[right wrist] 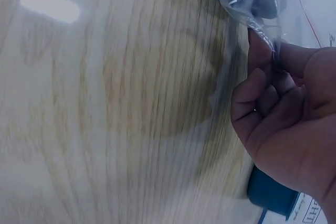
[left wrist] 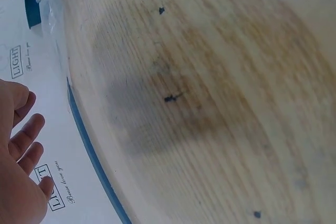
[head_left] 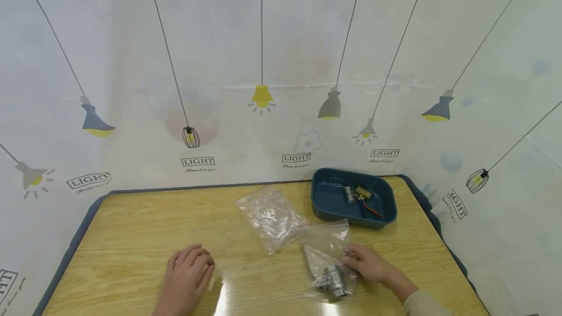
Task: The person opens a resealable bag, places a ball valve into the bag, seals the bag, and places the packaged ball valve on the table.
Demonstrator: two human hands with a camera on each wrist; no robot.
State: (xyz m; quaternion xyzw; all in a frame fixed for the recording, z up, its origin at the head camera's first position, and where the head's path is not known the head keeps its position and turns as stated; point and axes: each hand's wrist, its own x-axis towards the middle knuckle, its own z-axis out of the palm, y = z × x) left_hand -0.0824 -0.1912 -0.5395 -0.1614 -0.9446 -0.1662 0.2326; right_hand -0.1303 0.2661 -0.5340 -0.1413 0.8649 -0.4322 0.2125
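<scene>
My right hand (head_left: pixel 369 263) pinches the right edge of a clear zip bag (head_left: pixel 322 252) between thumb and forefinger. Inside the bag's lower part sits a silver metal valve fitting (head_left: pixel 335 281). The right wrist view has the bag's plastic (right wrist: pixel 247 3) caught between the fingertips, the other fingers curled. At the left, my left hand (head_left: pixel 186 277) is held over the table with fingers loosely bent and nothing in them. A second clear bag (head_left: pixel 270 216), crumpled, lies beyond and between the hands, its corner meeting the first bag.
A dark blue tray (head_left: pixel 322 208) stands at the back right of the wooden table (head_left: pixel 131 228). It holds a silver fitting (head_left: pixel 350 195), a brass-coloured fitting (head_left: pixel 363 192) and a red-handled part (head_left: pixel 371 207). A lamp-printed white sheet (head_left: pixel 228 38) surrounds the table.
</scene>
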